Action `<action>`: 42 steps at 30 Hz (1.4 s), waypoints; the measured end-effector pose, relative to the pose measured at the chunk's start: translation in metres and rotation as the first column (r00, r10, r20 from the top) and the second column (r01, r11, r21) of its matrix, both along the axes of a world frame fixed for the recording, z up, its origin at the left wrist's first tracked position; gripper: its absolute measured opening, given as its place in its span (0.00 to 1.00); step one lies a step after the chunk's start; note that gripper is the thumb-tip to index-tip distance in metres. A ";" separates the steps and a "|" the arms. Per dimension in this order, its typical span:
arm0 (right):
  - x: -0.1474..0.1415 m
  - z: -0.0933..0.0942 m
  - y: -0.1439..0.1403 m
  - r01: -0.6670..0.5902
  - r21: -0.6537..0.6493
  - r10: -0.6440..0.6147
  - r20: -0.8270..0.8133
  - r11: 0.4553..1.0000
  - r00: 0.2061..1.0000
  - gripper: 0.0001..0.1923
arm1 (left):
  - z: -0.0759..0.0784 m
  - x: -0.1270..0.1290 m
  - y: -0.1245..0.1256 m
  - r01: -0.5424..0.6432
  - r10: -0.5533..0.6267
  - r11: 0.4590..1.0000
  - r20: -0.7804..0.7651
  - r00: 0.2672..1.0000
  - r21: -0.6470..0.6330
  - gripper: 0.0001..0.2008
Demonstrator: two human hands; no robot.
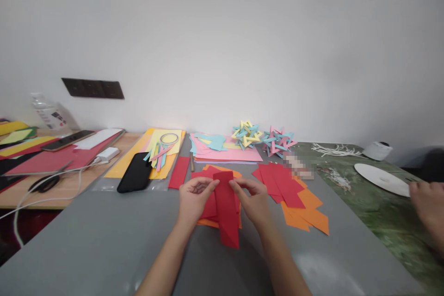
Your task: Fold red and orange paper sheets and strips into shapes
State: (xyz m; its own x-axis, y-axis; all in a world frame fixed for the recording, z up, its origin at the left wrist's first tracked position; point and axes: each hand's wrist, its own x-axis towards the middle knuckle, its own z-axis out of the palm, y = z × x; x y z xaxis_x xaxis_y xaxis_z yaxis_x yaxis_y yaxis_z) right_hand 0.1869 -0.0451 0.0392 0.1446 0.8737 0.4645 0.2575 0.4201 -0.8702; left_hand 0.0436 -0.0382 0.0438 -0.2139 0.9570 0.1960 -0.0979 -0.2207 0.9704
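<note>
Between my two hands hangs a long strip of red paper (pixel 226 212), held near its top edge above the table. My left hand (pixel 194 195) pinches its left side with thumb and fingers, and my right hand (pixel 252 196) pinches the right side. Under the strip lies a stack of red paper pieces (pixel 209 208) over orange ones, partly hidden by my hands and the strip. To the right, red cut pieces (pixel 282 182) overlap orange pieces (pixel 308 212). A narrow red paper piece (pixel 179 172) lies left of the stack.
Two folded paper star balls (pixel 247 135) stand by the wall beside pink and blue sheets (pixel 225 148). A black phone (pixel 134 173) rests near yellow sheets (pixel 149 135). Scissors (pixel 45 183) and a white cable (pixel 52 198) lie left. Another person's hand (pixel 428 206) is near a white disc (pixel 381 179).
</note>
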 end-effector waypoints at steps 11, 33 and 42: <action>-0.001 0.001 0.003 0.091 -0.031 -0.092 -0.040 0.995 0.995 0.09 | -0.012 0.001 0.006 0.136 -0.134 0.988 0.030 0.990 -0.075 0.10; -0.006 -0.009 0.006 0.023 -0.134 -0.038 -0.111 0.991 0.993 0.10 | -0.021 -0.003 0.013 0.204 -0.190 0.966 0.095 0.977 -0.158 0.11; -0.006 -0.018 0.013 -0.163 -0.305 0.101 -0.209 0.938 0.973 0.14 | -0.026 -0.007 0.017 0.100 -0.100 0.985 0.008 0.995 -0.144 0.09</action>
State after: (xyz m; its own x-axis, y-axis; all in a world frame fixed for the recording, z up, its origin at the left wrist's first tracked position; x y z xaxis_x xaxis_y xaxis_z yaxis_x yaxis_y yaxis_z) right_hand 0.1805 -0.0316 0.0209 0.0746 0.9880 0.1350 0.0384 0.1325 -0.9904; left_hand 0.0361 -0.0209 0.0182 -0.1157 0.9918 0.0547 -0.1132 -0.0678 0.9913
